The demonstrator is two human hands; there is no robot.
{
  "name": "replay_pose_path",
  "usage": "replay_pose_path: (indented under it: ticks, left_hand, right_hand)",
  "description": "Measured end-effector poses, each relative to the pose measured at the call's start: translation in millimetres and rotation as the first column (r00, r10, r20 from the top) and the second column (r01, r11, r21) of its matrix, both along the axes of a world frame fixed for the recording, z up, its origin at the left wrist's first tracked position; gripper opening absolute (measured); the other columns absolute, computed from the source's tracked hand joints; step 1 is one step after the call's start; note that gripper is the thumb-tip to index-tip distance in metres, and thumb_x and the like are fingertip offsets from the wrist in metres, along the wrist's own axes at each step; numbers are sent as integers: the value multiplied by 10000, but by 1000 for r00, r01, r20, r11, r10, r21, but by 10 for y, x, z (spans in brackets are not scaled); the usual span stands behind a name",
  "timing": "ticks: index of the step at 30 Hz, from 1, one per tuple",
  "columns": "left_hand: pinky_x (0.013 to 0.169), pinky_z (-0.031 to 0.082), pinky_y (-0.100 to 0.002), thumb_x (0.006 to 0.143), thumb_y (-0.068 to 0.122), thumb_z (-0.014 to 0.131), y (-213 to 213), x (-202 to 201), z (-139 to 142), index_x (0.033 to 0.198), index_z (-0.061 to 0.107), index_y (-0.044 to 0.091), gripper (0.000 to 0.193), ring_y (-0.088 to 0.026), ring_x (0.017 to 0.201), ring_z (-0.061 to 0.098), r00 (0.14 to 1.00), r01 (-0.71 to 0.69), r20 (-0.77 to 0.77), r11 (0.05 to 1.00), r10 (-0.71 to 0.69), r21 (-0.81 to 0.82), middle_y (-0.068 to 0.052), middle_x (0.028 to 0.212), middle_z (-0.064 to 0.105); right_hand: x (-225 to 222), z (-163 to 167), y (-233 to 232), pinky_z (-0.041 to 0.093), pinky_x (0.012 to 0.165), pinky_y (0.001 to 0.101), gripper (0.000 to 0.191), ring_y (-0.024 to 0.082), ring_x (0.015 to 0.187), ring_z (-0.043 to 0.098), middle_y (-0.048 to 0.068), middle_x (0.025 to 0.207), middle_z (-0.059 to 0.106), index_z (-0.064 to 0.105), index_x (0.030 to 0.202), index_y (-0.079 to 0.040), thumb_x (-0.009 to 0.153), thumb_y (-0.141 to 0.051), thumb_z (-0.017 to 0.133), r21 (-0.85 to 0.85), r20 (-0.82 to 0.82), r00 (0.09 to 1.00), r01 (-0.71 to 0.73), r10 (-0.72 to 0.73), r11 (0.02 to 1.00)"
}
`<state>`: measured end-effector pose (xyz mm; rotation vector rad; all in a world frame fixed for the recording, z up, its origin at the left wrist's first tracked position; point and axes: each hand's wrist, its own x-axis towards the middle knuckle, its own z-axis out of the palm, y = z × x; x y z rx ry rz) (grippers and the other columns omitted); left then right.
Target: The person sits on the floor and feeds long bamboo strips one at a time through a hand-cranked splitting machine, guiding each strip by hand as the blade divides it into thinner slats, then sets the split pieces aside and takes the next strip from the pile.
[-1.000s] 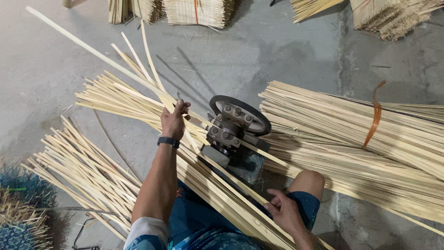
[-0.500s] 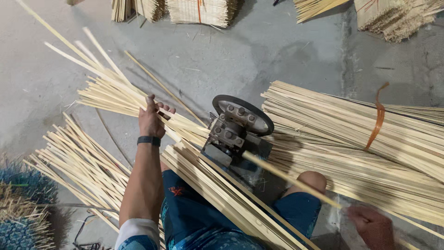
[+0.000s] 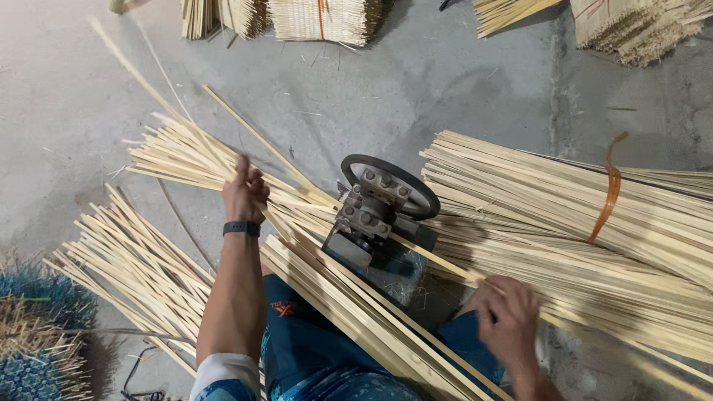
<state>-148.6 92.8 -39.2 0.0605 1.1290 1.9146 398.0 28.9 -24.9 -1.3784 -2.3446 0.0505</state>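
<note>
The right hand (image 3: 507,318) was motion-blurred, its fingers curled on a long bamboo strip (image 3: 445,265) that ran through the small metal machine (image 3: 379,215) on the floor and left the picture at lower right. The left hand (image 3: 245,191), wearing a dark wristband (image 3: 241,228), gripped the strip's far end, fingers closed, above a fan of loose strips (image 3: 186,160). An orange-banded bundle (image 3: 564,200) lay right of the machine, another pile (image 3: 126,252) left.

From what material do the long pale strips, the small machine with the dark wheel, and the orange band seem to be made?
The long pale strips: probably split bamboo or cane, matte, cream, with straight fibrous edges. The small machine with the dark wheel: looks like grey metal, dull, with bolt heads on its blocks; the wheel rim may be rubber. The orange band: likely plastic strapping, thin and slightly glossy.
</note>
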Motion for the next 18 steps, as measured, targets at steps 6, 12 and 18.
replay_pose_path:
  ticks: [6, 12, 18]
  left_hand:
    - [497, 437, -234, 856, 154, 850, 79, 257, -86, 1055, 589, 105, 331, -88, 650, 549, 975, 113, -186, 991, -124, -64, -22, 882, 658]
    - [630, 611, -334, 879, 150, 810, 172, 432, -153, 1097, 610, 50, 312, -179, 768, 673, 940, 189, -269, 977, -210, -101, -95, 936, 726]
    - [679, 607, -345, 979, 228, 722, 129, 491, -214, 1065, 618, 62, 214, -170, 835, 724, 918, 272, -268, 956, -293, -112, -100, 914, 716]
  right_hand:
    - [-605, -118, -398, 482, 926, 498, 201, 262, 987, 666, 74, 991, 727, 786, 959, -98, 821, -243, 764, -311, -101, 987, -147, 121, 939]
    - [-642, -477, -456, 587, 773, 375, 196, 210, 864, 732, 81, 928, 735, 760, 1002, -81, 915, -246, 699, -851, -71, 989, 9, -131, 524]
    - [208, -568, -344, 596, 719, 332, 236, 174, 788, 764, 88, 837, 774, 731, 1088, -105, 930, -250, 631, -878, -141, 936, 34, -324, 478]
